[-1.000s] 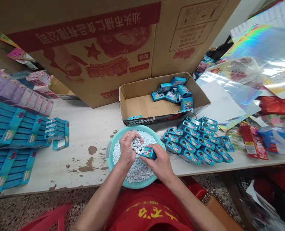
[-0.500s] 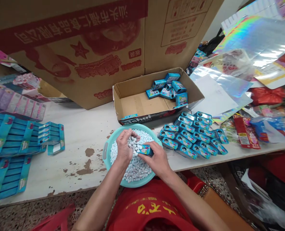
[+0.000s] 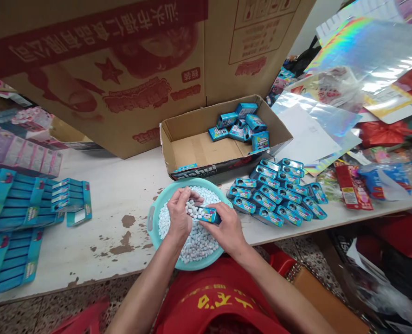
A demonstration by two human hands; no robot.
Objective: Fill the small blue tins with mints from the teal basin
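Small pale candies [image 3: 199,248] fill a turquoise basin [image 3: 151,221] at the table's front edge. Over the basin, my left hand [image 3: 180,211] is cupped around a small heap of candies [image 3: 193,208], its fingers curled. My right hand [image 3: 227,227] grips a little blue candy box [image 3: 209,215] between thumb and fingers, its end turned to the heap in my left palm. Candies lie right at that end of the box. To the right of the basin, several blue boxes [image 3: 268,193] stand close together with round windows facing up.
Behind the basin, an open cardboard tray [image 3: 199,150] holds several blue boxes [image 3: 239,123]. A large carton [image 3: 129,69] rises behind it. Stacked blue packs [image 3: 14,204] and purple boxes [image 3: 21,148] stand at left; shiny film [image 3: 373,55] and a red packet [image 3: 352,188] lie at right.
The view has shifted slightly. Both hands stay over the basin, with the candy box still held against the candies in my left hand.
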